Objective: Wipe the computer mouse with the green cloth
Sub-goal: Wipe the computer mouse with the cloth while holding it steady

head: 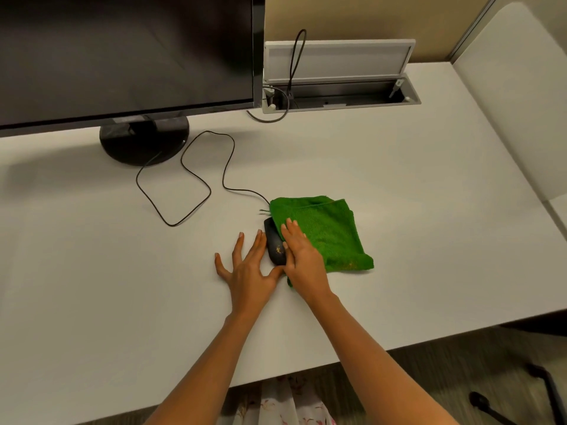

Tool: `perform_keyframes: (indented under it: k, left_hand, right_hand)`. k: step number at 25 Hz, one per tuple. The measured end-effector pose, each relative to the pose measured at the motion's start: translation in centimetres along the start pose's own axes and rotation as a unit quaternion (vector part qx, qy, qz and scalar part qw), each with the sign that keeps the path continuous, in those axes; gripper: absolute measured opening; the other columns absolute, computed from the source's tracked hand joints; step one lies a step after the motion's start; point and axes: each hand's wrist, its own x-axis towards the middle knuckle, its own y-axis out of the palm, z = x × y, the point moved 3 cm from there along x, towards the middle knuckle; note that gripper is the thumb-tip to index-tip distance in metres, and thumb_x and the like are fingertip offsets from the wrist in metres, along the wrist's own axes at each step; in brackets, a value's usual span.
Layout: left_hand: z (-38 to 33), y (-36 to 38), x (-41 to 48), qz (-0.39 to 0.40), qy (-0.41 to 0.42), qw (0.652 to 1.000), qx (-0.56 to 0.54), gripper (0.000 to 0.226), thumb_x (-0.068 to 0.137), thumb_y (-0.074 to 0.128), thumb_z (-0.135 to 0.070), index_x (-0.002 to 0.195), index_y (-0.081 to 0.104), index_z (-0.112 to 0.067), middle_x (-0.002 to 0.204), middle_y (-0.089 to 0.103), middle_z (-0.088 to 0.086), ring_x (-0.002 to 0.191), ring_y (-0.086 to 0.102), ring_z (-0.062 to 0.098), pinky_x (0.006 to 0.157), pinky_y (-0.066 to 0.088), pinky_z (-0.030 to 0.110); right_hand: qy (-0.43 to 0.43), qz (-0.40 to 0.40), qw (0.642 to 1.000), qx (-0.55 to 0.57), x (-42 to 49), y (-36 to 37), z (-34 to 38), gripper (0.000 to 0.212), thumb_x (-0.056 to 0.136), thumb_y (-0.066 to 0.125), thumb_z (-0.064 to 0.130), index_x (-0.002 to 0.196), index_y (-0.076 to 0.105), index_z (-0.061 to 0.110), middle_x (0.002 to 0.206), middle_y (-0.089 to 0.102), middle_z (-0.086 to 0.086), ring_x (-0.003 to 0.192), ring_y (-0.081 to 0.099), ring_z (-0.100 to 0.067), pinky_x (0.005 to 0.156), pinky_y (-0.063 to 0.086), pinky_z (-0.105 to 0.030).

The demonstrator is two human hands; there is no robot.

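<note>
A black wired computer mouse (275, 245) lies on the white desk (122, 271), with yellowish specks on its near end. A folded green cloth (325, 231) covers the mouse's right side and spreads out to the right. My right hand (302, 256) lies flat on the cloth's left edge and presses it against the mouse. My left hand (248, 265) rests on the desk with fingers spread, its index finger and thumb touching the mouse's left side and near end. The mouse's right half is hidden under the cloth and my right hand.
The mouse cable (196, 176) loops across the desk toward the monitor stand (144, 139). A dark monitor (122, 53) fills the back left. An open cable hatch (337, 72) sits at the back. A chair base (540, 394) stands on the floor at the right.
</note>
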Motion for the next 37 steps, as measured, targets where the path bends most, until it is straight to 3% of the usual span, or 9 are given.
perform_keyframes:
  k: [2,7,10,14,18,21,26,31,37]
  left_hand:
    - [-0.1,-0.2,0.0,-0.005,0.002,1.0,-0.003,0.082,0.067,0.047,-0.07,0.14,0.043,-0.032,0.144,0.046,-0.012,0.144,0.019,0.01,0.111,0.001,0.061]
    - [0.0,-0.2,0.1,0.011,0.009,1.0,-0.002,0.082,0.069,0.063,-0.07,0.14,0.043,-0.035,0.143,0.045,-0.019,0.145,0.017,0.009,0.11,-0.003,0.061]
    - [0.2,-0.1,0.1,0.019,0.013,1.0,0.004,0.078,0.07,0.057,-0.073,0.138,0.044,-0.037,0.143,0.045,-0.022,0.145,0.016,0.009,0.11,-0.001,0.062]
    - [0.4,-0.1,0.1,0.029,0.025,0.999,0.008,0.089,0.066,0.05,-0.08,0.142,0.038,-0.034,0.147,0.038,-0.021,0.145,0.013,0.008,0.11,-0.003,0.058]
    - [1.7,-0.6,1.5,0.072,0.066,0.995,0.008,0.105,0.062,0.046,-0.08,0.149,0.02,-0.027,0.156,0.024,-0.012,0.145,0.011,0.006,0.112,-0.006,0.053]
    - [2.3,-1.5,4.0,0.117,0.104,0.988,0.017,0.108,0.061,0.044,-0.076,0.151,0.012,-0.026,0.158,0.016,-0.01,0.145,0.006,0.006,0.113,-0.008,0.053]
    - [2.0,-1.3,5.1,0.142,0.146,0.979,0.012,0.105,0.058,0.05,-0.077,0.149,0.021,-0.033,0.152,0.032,-0.014,0.145,0.009,0.004,0.112,-0.006,0.056]
    - [2.0,-1.6,5.2,0.147,0.142,0.979,0.011,0.115,0.049,0.049,-0.089,0.148,0.023,-0.036,0.152,0.028,-0.018,0.144,0.008,0.003,0.113,-0.006,0.055]
    - [1.9,-1.7,5.2,0.148,0.148,0.978,0.013,0.107,0.054,0.051,-0.082,0.147,0.025,-0.035,0.151,0.031,-0.019,0.144,0.01,0.002,0.112,-0.007,0.056]
  right_hand:
    - [-0.032,0.003,0.999,-0.012,-0.5,-0.4,-0.4,0.054,0.087,0.048,0.002,0.14,0.043,0.01,0.151,0.036,-0.008,0.141,0.029,-0.02,0.113,0.032,-0.032]
    - [-0.108,0.003,0.993,-0.041,-2.0,-1.8,-1.4,0.055,0.081,0.048,-0.004,0.134,0.052,0.011,0.146,0.044,-0.004,0.137,0.038,-0.016,0.106,0.031,-0.014]
    - [-0.152,-0.024,0.987,-0.043,-2.6,-2.7,-1.5,0.038,0.087,0.046,0.012,0.119,0.065,0.011,0.135,0.058,-0.004,0.128,0.051,-0.013,0.102,0.045,-0.024]
    - [-0.039,-0.11,0.992,0.045,-0.6,-4.0,0.1,0.032,0.087,0.06,0.034,0.109,0.066,0.011,0.108,0.067,-0.004,0.103,0.06,-0.014,0.086,0.052,-0.036]
    - [0.074,-0.016,0.997,-0.02,1.9,-1.0,1.6,0.076,0.085,0.057,0.057,0.14,0.041,0.008,0.149,0.037,-0.014,0.14,0.028,-0.026,0.116,0.026,-0.038]
    - [0.048,0.005,0.998,-0.031,1.0,1.3,1.2,0.066,0.094,0.046,0.046,0.147,0.028,0.011,0.158,0.02,-0.012,0.146,0.014,-0.025,0.119,0.016,-0.045]
    - [0.021,-0.006,1.0,0.012,0.3,1.8,0.3,0.059,0.096,0.032,0.044,0.148,0.028,0.015,0.159,0.018,-0.001,0.148,0.004,-0.015,0.12,0.005,-0.037]
    - [-0.105,0.05,0.993,0.022,-0.8,-0.2,-1.6,0.049,0.098,0.038,0.027,0.145,0.035,0.01,0.155,0.027,-0.001,0.147,0.01,-0.015,0.12,0.015,-0.037]
    - [-0.198,0.087,0.975,-0.051,-2.5,-1.9,-2.0,0.043,0.096,0.042,0.011,0.139,0.045,0.013,0.152,0.037,0.0,0.145,0.02,-0.015,0.115,0.03,-0.029]
